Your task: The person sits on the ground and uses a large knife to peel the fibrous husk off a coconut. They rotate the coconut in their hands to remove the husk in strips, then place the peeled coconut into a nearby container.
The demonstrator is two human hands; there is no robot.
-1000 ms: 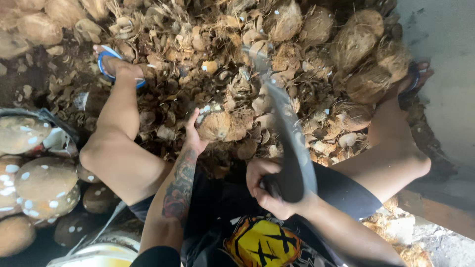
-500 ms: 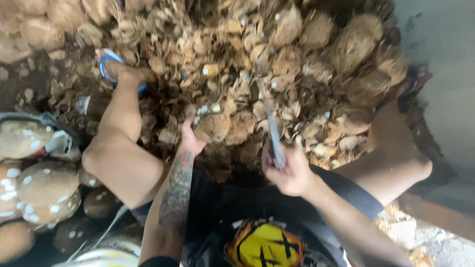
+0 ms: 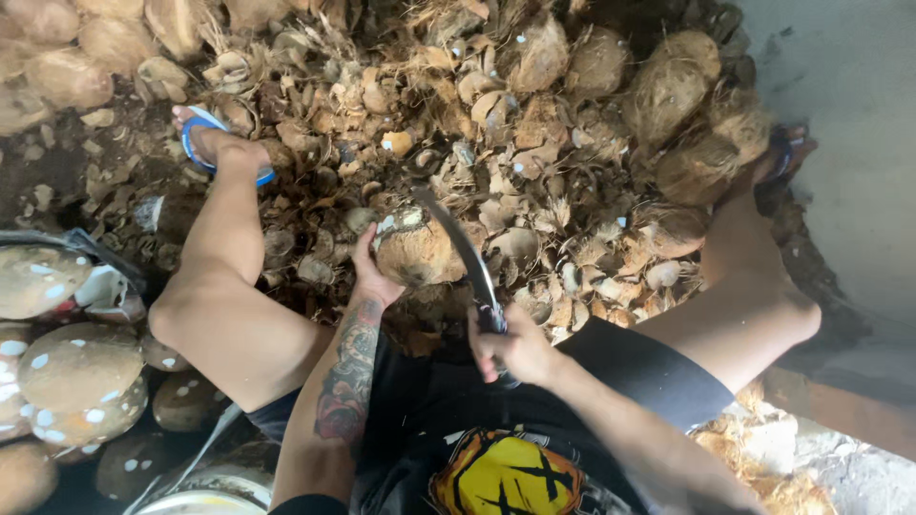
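Observation:
I sit with my legs spread over a heap of coconut husk scraps. My left hand (image 3: 370, 272) grips a partly husked brown coconut (image 3: 417, 250) on its left side, holding it on the ground between my knees. My right hand (image 3: 510, 345) is closed around the handle of a long curved knife (image 3: 458, 246). Its dark blade lies against the coconut's right side, with the tip pointing away from me.
Whole fibrous coconuts (image 3: 673, 91) pile up at the far right. Peeled, smooth coconuts (image 3: 72, 377) lie at my left beside a dark container (image 3: 81, 248). My feet wear blue sandals (image 3: 205, 143). A pale wall (image 3: 849, 124) runs along the right. A white bucket rim (image 3: 205, 501) sits near my left hip.
The knife, raised high a second ago, has swung down and its blade now rests against the coconut. My left hand has kept its hold on the coconut.

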